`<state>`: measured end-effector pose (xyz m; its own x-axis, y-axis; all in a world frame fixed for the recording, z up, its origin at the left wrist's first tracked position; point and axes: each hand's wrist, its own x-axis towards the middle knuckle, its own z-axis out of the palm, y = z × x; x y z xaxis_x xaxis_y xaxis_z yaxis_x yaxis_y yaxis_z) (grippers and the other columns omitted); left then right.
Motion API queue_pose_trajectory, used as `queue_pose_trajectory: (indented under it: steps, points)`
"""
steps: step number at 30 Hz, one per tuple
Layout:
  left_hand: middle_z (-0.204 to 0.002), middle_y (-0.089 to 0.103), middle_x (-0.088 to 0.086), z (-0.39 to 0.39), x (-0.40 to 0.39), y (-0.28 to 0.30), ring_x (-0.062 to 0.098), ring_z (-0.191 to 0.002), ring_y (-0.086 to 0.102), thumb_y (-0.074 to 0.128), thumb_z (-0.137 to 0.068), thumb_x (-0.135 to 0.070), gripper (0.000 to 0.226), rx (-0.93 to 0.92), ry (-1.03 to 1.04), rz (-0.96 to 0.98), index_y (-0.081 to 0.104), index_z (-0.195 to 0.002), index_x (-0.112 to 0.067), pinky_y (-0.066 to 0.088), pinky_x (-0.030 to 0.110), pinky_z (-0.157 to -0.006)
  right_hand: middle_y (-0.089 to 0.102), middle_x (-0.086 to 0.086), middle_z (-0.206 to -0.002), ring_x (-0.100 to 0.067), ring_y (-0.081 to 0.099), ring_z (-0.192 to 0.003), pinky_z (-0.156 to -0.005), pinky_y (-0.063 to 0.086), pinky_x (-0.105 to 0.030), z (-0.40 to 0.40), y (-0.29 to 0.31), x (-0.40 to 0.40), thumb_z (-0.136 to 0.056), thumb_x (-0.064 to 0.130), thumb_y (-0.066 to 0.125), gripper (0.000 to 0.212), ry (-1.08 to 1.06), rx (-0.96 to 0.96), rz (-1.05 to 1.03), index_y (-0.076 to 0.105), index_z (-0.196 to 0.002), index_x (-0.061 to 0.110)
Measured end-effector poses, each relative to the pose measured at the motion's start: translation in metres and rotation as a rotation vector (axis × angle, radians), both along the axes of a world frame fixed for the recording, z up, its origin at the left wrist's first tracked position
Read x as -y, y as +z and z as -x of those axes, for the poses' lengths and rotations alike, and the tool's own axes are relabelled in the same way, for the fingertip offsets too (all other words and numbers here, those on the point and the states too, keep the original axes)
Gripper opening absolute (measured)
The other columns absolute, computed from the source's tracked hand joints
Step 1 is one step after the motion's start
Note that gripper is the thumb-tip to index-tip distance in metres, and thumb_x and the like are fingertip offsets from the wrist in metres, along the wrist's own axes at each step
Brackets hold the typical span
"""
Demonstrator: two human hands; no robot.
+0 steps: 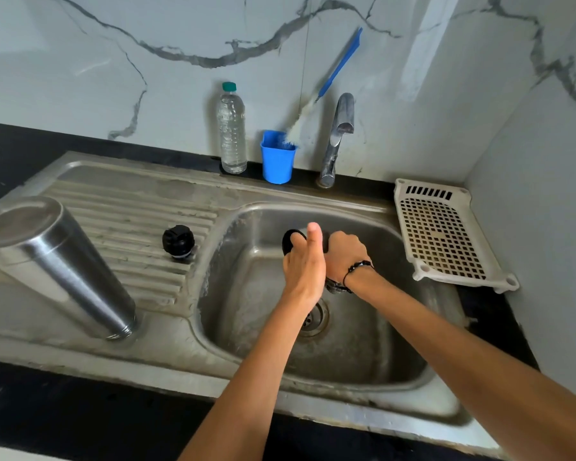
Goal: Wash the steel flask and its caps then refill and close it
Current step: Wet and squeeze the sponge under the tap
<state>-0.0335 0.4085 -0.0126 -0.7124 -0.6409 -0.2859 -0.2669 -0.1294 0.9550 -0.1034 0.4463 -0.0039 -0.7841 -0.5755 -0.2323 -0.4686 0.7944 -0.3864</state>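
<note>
Hands (305, 261) (345, 257) grip round black cap (288, 241) over dull steel sink (363, 344); smooth inverted flask (57, 264) drains.

Black cap (291, 241) mostly hidden behind both hands (323, 257) (right fingers unseen)

Steel flask (57, 264) inverted on drainboard, black stopper (178, 241) beside.

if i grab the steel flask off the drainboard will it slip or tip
The flask stands upside down on its narrow mouth with the wide base up, so a nudge could probably tip it. Its smooth polished wall looks likely to slip in wet hands. The ribbed drainboard under it may make it rock.
</note>
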Motion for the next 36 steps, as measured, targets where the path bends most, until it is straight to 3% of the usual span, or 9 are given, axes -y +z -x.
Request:
queue_pose_trajectory:
  steps: [3, 6, 9, 15, 19, 25, 28, 31, 36]
  points:
    - [-0.156, 0.024, 0.006, 0.002, 0.013, 0.004, 0.022, -0.143, 0.022, 0.003, -0.083, -0.075, 0.091, -0.02, 0.072, -0.158, 0.016, -0.152, -0.017, 0.015, 0.041, -0.114, 0.064, -0.013, -0.092, -0.034, 0.06, -0.087, -0.068, 0.047, -0.034, -0.001, 0.0, -0.005, -0.084, 0.017, 0.056, 0.013, 0.064, -0.138, 0.122, 0.053, -0.092, 0.008]
    - [-0.152, 0.035, 0.006, 0.002, 0.034, 0.003, 0.019, -0.137, 0.035, 0.004, -0.083, -0.077, 0.092, -0.07, 0.145, -0.408, 0.031, -0.147, -0.017, 0.022, 0.037, -0.115, 0.056, -0.019, -0.12, -0.036, 0.054, -0.108, -0.087, 0.048, -0.041, 0.0, -0.006, -0.011, -0.079, 0.006, 0.06, 0.057, 0.164, -0.107, 0.416, 0.041, -0.132, 0.006]
    - [-0.135, 0.054, 0.011, 0.0, 0.034, 0.007, 0.024, -0.123, 0.052, 0.011, -0.084, -0.079, 0.091, -0.116, 0.143, -0.491, 0.051, -0.132, -0.013, 0.037, 0.039, -0.105, 0.016, -0.019, -0.153, -0.037, 0.012, -0.143, -0.117, 0.017, -0.047, -0.011, -0.022, -0.018, -0.076, 0.007, 0.064, 0.093, 0.462, -0.251, 0.16, 0.007, -0.15, 0.006]
    - [-0.127, 0.058, 0.0, -0.002, 0.017, 0.024, 0.016, -0.118, 0.052, 0.017, -0.085, -0.076, 0.08, -0.138, 0.097, -0.402, 0.051, -0.133, -0.021, 0.037, 0.039, -0.106, 0.062, -0.022, -0.108, -0.042, 0.062, -0.097, -0.077, 0.055, -0.046, -0.005, -0.03, -0.013, -0.059, 0.015, 0.079, 0.078, 0.465, -0.752, 0.165, 0.046, -0.127, -0.004]
    - [-0.093, 0.068, 0.0, 0.0, 0.014, 0.027, 0.009, -0.086, 0.061, 0.018, -0.09, -0.07, 0.068, -0.133, 0.076, -0.365, 0.066, -0.1, -0.021, 0.042, 0.024, -0.064, 0.059, -0.01, -0.105, -0.031, 0.059, -0.089, -0.07, 0.045, -0.033, -0.001, 0.0, -0.005, -0.065, 0.028, 0.078, 0.065, 0.448, -0.425, 0.197, 0.046, -0.118, 0.007]
    - [-0.123, 0.063, 0.012, 0.001, 0.016, 0.02, 0.022, -0.108, 0.06, 0.017, -0.084, -0.078, 0.09, -0.261, 0.145, -0.442, 0.057, -0.129, -0.012, 0.047, 0.028, -0.073, 0.069, 0.001, -0.097, -0.015, 0.065, -0.093, -0.084, 0.054, -0.034, 0.017, 0.009, -0.011, -0.036, 0.016, 0.081, 0.075, 0.217, 0.332, 0.621, 0.062, -0.109, 0.011]
    - [-0.12, 0.065, 0.013, 0.002, 0.012, 0.02, 0.022, -0.111, 0.059, 0.018, -0.09, -0.071, 0.083, -0.362, 0.167, -0.479, 0.057, -0.127, -0.008, 0.043, 0.032, -0.095, 0.07, -0.009, -0.086, -0.02, 0.067, -0.084, -0.072, 0.054, -0.031, 0.004, -0.003, -0.016, -0.043, -0.004, 0.068, 0.06, 0.025, 0.792, 1.033, 0.063, -0.103, -0.003]
    - [-0.123, 0.064, 0.008, 0.003, -0.006, 0.022, 0.018, -0.114, 0.059, 0.02, -0.092, -0.069, 0.074, -0.386, 0.191, -0.446, 0.056, -0.128, -0.015, 0.042, 0.034, -0.102, 0.07, -0.007, -0.08, -0.018, 0.065, -0.079, -0.074, 0.053, -0.028, -0.017, 0.003, -0.016, -0.063, 0.022, 0.069, 0.03, -0.154, 1.138, 1.292, 0.068, -0.088, 0.006]
    - [-0.15, 0.036, 0.004, 0.019, -0.008, -0.004, 0.024, -0.14, 0.03, 0.02, -0.061, -0.099, 0.106, -0.221, 0.088, -0.146, 0.033, -0.145, -0.035, 0.017, 0.045, -0.117, 0.06, 0.0, -0.114, -0.008, 0.054, -0.107, -0.11, 0.031, -0.035, -0.044, 0.003, 0.002, -0.056, 0.074, 0.054, 0.074, -0.166, 0.775, 1.201, 0.055, -0.112, 0.026]
